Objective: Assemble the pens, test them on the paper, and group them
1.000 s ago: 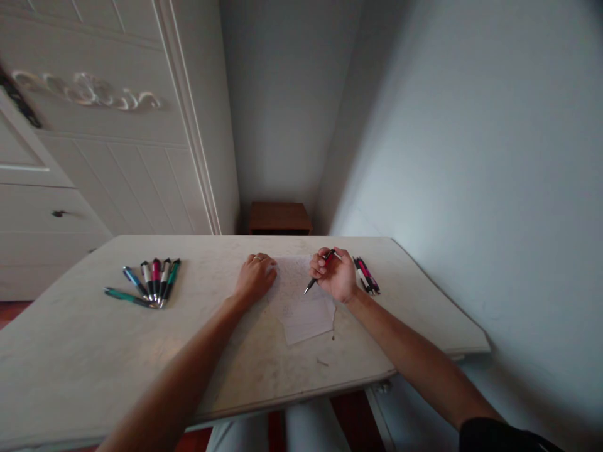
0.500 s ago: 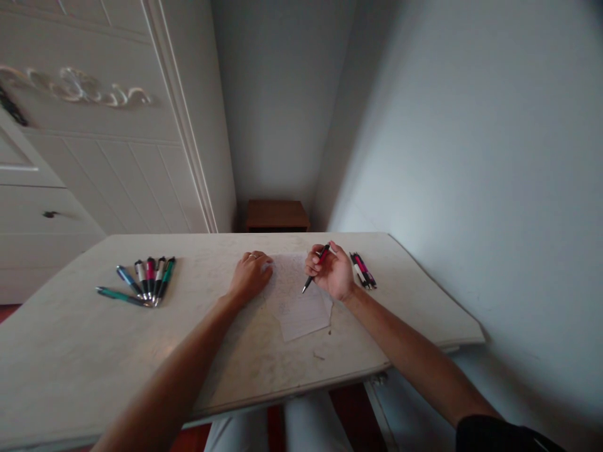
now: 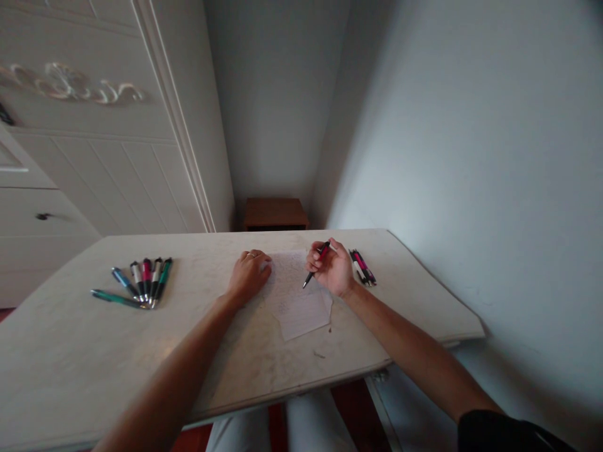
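Observation:
My right hand [image 3: 330,269] is closed round a pen [image 3: 323,251] with a red and black barrel, its tip pointing down and left over the paper. Beneath that tip lies a sheet of paper [image 3: 301,317] covered with small handwriting on its upper part. My left hand [image 3: 250,274], a ring on one finger, lies palm down at the sheet's left edge, fingers slightly bent and nothing seen in them. Just right of my right hand, several pens [image 3: 363,267] in pink, white and black lie side by side.
Toward the left of the white table [image 3: 198,276], several pens [image 3: 147,279] lie fanned out, with a green pen [image 3: 117,299] at the near side. A wall [image 3: 447,157] runs along the right. A brown wooden cabinet [image 3: 276,212] stands beyond the far edge.
The whole view has shifted slightly. Both hands keep nearly the same places, and the pen stays in my right hand with its tip over the paper.

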Tool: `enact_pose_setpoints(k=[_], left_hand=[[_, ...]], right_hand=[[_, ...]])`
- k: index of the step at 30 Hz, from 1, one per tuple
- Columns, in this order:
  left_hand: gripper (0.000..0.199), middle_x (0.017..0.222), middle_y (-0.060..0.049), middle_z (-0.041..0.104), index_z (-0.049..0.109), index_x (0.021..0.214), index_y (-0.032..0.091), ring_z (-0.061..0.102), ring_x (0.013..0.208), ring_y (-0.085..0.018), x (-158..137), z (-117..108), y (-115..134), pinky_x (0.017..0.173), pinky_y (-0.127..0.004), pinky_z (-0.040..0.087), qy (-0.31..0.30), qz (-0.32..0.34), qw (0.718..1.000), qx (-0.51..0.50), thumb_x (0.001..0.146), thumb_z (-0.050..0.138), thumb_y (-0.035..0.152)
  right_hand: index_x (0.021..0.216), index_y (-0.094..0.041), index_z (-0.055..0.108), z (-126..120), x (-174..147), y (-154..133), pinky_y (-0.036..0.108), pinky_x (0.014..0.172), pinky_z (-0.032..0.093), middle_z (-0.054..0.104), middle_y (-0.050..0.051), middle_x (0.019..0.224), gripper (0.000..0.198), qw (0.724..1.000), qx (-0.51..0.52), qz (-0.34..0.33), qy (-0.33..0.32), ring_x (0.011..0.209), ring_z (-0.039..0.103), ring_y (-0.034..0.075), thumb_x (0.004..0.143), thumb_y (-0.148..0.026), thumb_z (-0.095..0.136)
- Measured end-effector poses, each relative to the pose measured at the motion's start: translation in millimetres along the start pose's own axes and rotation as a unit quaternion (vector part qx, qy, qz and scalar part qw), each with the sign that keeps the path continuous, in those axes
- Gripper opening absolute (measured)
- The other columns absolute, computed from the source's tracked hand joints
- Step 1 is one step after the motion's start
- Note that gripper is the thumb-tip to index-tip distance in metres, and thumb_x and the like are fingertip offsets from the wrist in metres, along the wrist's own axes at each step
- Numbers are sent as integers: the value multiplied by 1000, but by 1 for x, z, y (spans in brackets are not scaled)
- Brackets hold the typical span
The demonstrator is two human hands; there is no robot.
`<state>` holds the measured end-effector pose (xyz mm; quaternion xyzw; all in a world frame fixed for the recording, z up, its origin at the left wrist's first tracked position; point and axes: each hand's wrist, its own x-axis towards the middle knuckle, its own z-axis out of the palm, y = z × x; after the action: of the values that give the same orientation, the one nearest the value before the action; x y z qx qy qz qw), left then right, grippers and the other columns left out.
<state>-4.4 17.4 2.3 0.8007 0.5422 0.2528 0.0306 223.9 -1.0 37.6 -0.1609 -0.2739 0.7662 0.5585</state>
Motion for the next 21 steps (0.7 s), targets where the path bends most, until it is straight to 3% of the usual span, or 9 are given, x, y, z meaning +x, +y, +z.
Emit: enact_pose_setpoints(k=[8, 13, 21], left_hand=[[40, 145, -11, 48, 60, 127, 23, 41, 132, -31, -3, -1, 4, 102, -50, 38, -47, 10, 997, 65, 96, 42, 39], [36, 135, -9, 58, 63, 122, 25, 45, 130, -29, -4, -5, 8, 102, -49, 38, -57, 7, 997, 58, 97, 42, 38], [35, 134, -10, 58, 64, 120, 23, 47, 126, -29, -5, -11, 13, 100, -47, 39, -60, -24, 996, 61, 95, 44, 36]], right_hand=[[76, -17, 65, 2, -3, -2, 26, 51, 35, 48, 0, 59, 30, 1000, -6, -24, 8, 51, 38, 12, 87, -36, 45], [78, -17, 65, 4, -4, -4, 26, 51, 36, 48, 0, 60, 35, 1000, 3, -15, 15, 51, 38, 12, 91, -41, 44], [73, -18, 65, 9, -9, -4, 26, 50, 35, 46, 0, 59, 33, 1000, 7, -26, 12, 50, 36, 12, 90, -34, 41]])
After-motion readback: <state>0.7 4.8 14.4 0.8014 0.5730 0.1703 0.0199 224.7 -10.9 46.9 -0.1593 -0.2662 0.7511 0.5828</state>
